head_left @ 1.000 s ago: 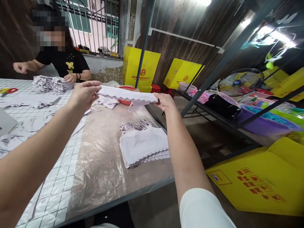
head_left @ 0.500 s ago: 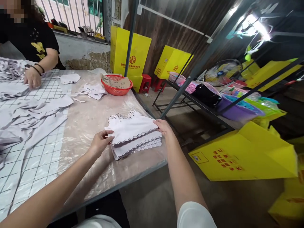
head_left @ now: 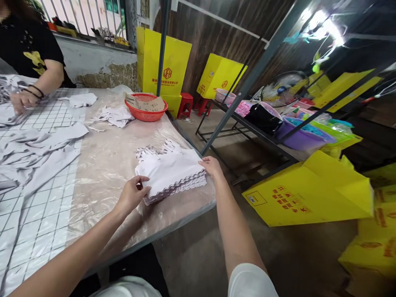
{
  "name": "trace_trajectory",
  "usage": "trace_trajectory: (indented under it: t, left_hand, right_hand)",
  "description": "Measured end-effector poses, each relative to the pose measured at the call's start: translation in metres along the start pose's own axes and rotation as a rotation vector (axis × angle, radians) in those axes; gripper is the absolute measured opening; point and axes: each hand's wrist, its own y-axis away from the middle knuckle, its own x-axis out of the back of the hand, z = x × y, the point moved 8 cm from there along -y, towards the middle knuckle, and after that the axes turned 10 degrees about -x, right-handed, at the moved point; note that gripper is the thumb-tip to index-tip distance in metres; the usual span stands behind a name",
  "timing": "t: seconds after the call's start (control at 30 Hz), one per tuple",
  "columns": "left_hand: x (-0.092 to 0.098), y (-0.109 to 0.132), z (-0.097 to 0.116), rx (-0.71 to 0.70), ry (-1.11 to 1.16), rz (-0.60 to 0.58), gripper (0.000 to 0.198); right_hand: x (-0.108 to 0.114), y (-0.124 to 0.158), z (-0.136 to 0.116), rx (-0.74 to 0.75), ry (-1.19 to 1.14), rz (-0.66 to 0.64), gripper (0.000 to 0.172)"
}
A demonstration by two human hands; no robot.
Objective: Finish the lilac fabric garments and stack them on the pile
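Note:
A stack of pale lilac-white fabric pieces [head_left: 171, 169] with wavy front edges lies near the table's right corner. My left hand [head_left: 133, 194] is closed at its near left corner, thumb and fingers pinching the edge of the top piece. At the right edge, my right hand [head_left: 213, 166] grips the top piece's other corner between thumb and fingers. The top piece lies flat over the layers below, its wavy edge close to theirs. Jagged, cut-looking strips stick out at the back of the stack. How many layers each hand holds is hidden.
Plastic film covers the table [head_left: 105, 173]. Fabric scraps [head_left: 114, 116] and a red basket [head_left: 145, 108] with a cardboard piece lie beyond. At the left, a co-worker's hand [head_left: 23, 101] touches fabric. Yellow boxes [head_left: 306, 194] and a rack [head_left: 262, 136] with tubs stand right.
The top piece's front edge has come down and back onto the stack, closing the gap seen beneath it. Both hands keep hold of its corners. The whole view has shifted slightly.

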Motion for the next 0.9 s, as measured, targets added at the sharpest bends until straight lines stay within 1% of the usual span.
trace_trajectory:
  t: [0.07, 0.1, 0.17, 0.23, 0.27, 0.3, 0.33, 0.37, 0.4, 0.43, 0.47, 0.53, 0.57, 0.63, 0.73, 0.83, 0.9]
  left_hand:
    - [0.004, 0.001, -0.001, -0.018, -0.108, -0.03, 0.039]
    - [0.008, 0.001, 0.001, -0.055, -0.19, -0.025, 0.038]
    - [0.017, 0.001, 0.014, -0.209, -0.401, 0.045, 0.037]
    - [0.016, 0.001, 0.037, -0.421, -0.637, 0.14, 0.04]
    - [0.01, -0.001, 0.048, -0.514, -0.746, 0.167, 0.041]
    - [0.0, -0.005, 0.058, -0.585, -0.843, 0.17, 0.043]
    - [-0.012, -0.011, 0.065, -0.632, -0.927, 0.149, 0.044]
    - [-0.026, -0.019, 0.069, -0.652, -0.999, 0.11, 0.046]
    - [-0.04, -0.029, 0.07, -0.649, -1.058, 0.058, 0.048]
    - [-0.053, -0.039, 0.068, -0.63, -1.105, -0.001, 0.05]
    - [-0.065, -0.047, 0.064, -0.601, -1.14, -0.059, 0.052]
    - [-0.081, -0.06, 0.052, -0.544, -1.18, -0.139, 0.057]
    - [-0.086, -0.063, 0.047, -0.53, -1.189, -0.158, 0.06]
    - [-0.09, -0.065, 0.038, -0.53, -1.194, -0.167, 0.064]
    - [-0.09, -0.069, 0.03, -0.53, -1.176, -0.173, 0.066]
    - [-0.088, -0.072, 0.029, -0.504, -1.119, -0.179, 0.068]
    - [-0.088, -0.069, 0.031, -0.494, -1.061, -0.172, 0.072]
  right_hand:
    - [0.004, 0.002, -0.002, 0.034, 0.067, 0.025, 0.017]
    - [0.006, 0.004, -0.004, 0.051, 0.1, 0.04, 0.018]
    - [0.01, 0.01, -0.01, 0.078, 0.152, 0.079, 0.02]
    - [0.011, 0.019, -0.023, 0.143, 0.204, 0.157, 0.025]
    - [0.008, 0.026, -0.035, 0.214, 0.242, 0.205, 0.03]
    - [0.002, 0.034, -0.049, 0.31, 0.29, 0.248, 0.035]
    - [-0.009, 0.042, -0.064, 0.423, 0.346, 0.275, 0.04]
    - [-0.023, 0.049, -0.078, 0.537, 0.408, 0.274, 0.043]
    - [-0.04, 0.055, -0.09, 0.633, 0.469, 0.241, 0.045]
    - [-0.057, 0.057, -0.096, 0.694, 0.52, 0.179, 0.045]
    - [-0.074, 0.055, -0.099, 0.721, 0.564, 0.104, 0.044]
    - [-0.1, 0.047, -0.094, 0.71, 0.614, -0.042, 0.043]
    - [-0.107, 0.042, -0.089, 0.693, 0.615, -0.087, 0.042]
    - [-0.113, 0.032, -0.08, 0.68, 0.593, -0.114, 0.042]
    - [-0.112, 0.025, -0.075, 0.711, 0.564, -0.081, 0.042]
    - [-0.11, 0.024, -0.075, 0.74, 0.57, -0.059, 0.044]
    - [-0.109, 0.024, -0.074, 0.764, 0.599, -0.051, 0.046]
